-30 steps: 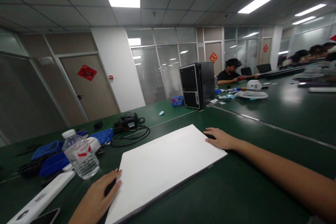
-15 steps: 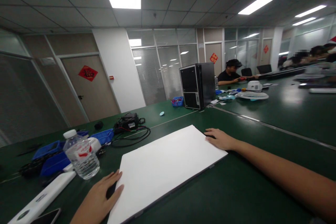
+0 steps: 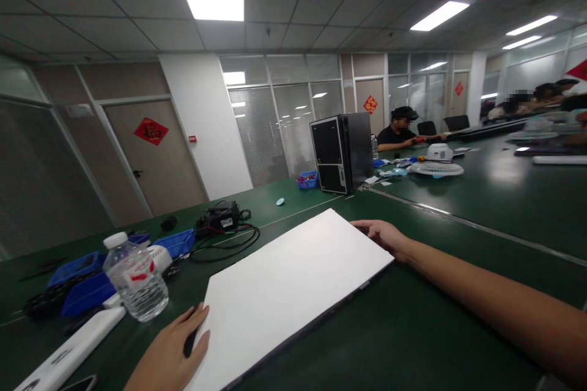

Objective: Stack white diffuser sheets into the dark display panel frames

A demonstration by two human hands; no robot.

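A flat white rectangular panel (image 3: 288, 287) with a dark underside lies aslant in front of me over the green table, its far right corner slightly raised. My left hand (image 3: 172, 345) grips the panel's left edge, thumb and fingertips against it with a gap between them. At the right edge, my right hand (image 3: 385, 238) holds the panel from the side; some of its fingers are hidden under the edge. A clear water bottle (image 3: 137, 281) with a white cap stands just beyond my left hand.
Blue trays (image 3: 85, 281), a long white bar (image 3: 73, 348) and a phone (image 3: 82, 383) lie at the left. Beyond the panel are a black adapter with cables (image 3: 222, 220), a black computer tower (image 3: 343, 153) and a white fan (image 3: 435, 165). A person (image 3: 401, 131) sits at the far side.
My right hand has turned, its fingers slipping from the panel's top face to under the right edge. The panel's far right corner has risen slightly. My left hand keeps its place.
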